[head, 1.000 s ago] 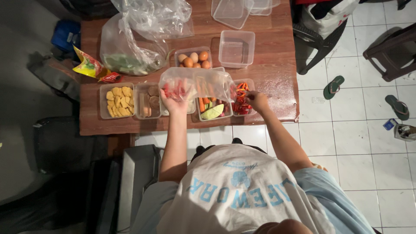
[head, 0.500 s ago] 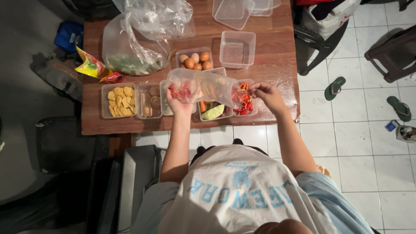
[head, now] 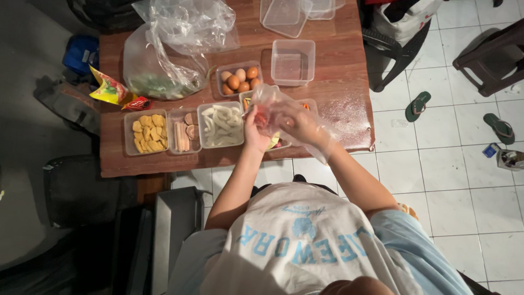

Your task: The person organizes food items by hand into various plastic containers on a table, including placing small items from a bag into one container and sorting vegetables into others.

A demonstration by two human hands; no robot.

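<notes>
- The left hand (head: 254,131) grips the bottom of a thin clear plastic bag (head: 273,109) with red chillies inside, just above the near edge of the brown wooden table (head: 349,65).
- The right hand (head: 297,121) is pushed inside that bag; I cannot tell if its fingers are closed on a chilli.
- Under the bag sits a clear plastic tub of red chillies (head: 308,104), mostly hidden. Some chillies look moved already, and some are left in the bag.
- Left of the bag are a clear tub of white pieces (head: 221,124), a clear tub of brown slices (head: 183,131) and a clear tub of yellow nuggets (head: 146,133).
- Farther back are a tub of brown eggs (head: 238,79) and an empty clear square tub (head: 293,61).
- At the far side lies a big crumpled clear bag with greens (head: 164,65).
</notes>
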